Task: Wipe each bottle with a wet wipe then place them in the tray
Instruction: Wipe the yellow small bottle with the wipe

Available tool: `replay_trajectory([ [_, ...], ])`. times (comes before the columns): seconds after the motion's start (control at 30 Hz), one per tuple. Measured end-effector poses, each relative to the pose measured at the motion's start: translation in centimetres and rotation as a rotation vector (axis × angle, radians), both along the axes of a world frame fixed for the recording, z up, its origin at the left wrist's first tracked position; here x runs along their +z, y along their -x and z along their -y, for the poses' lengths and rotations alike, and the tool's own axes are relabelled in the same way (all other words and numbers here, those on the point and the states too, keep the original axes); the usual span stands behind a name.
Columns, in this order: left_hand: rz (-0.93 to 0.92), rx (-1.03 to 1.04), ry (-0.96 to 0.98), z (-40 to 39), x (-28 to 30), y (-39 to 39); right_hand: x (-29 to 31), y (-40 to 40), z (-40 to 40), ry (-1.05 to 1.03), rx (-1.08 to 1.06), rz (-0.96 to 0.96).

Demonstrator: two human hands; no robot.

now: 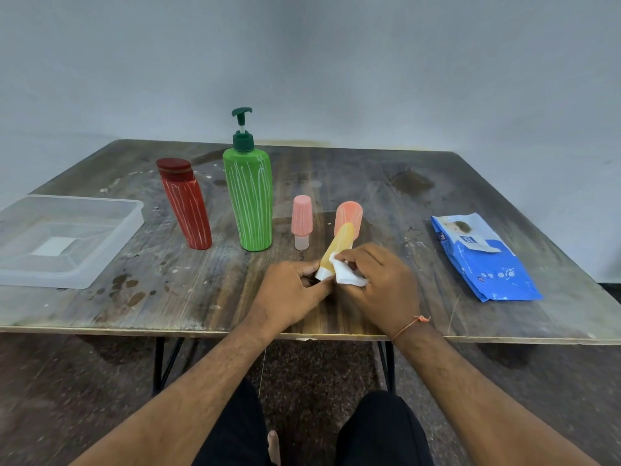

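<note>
- Above the near edge of the tabletop [336, 169], the left hand [290, 292] grips the white cap end of a tilted yellow bottle [337, 247].
- The right hand [379, 280] pinches a folded white wet wipe [349, 275] against the bottle's lower body.
- A red bottle [186, 205], a green pump bottle [248, 196] and two pink bottles [301, 218] stand behind.
- The clear tray [111, 237] sits far left, the blue wipe pack [484, 260] right.

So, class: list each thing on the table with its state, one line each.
Tray: empty.
Red bottle: standing, leaning.
Green bottle: upright.
Pink bottle: cap-down.
Yellow bottle: held by left hand.
Wipe: in right hand.
Pack: flat.
</note>
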State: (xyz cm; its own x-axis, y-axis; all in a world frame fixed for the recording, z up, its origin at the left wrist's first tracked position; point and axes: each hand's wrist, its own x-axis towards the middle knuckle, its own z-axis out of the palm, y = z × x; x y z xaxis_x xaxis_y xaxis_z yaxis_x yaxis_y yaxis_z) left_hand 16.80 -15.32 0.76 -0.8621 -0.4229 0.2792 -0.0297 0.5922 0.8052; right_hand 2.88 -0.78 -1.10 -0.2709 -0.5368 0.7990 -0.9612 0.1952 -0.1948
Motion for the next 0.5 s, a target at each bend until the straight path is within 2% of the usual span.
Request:
replay_trajectory([
  [0.13,-0.025,0.042,0.037,0.04,0.05,0.03,-0.18,-0.13,-0.08,-0.051,0.044,-0.043],
  [0.3,-0.030,0.119,0.074,0.35,-0.38,0.26,-0.01,-0.12,0.02,0.024,-0.071,0.019],
  [0.5,-0.014,0.120,0.086,0.70,-0.86,0.45,0.06,-0.61,-0.27,-0.047,0.016,-0.021],
])
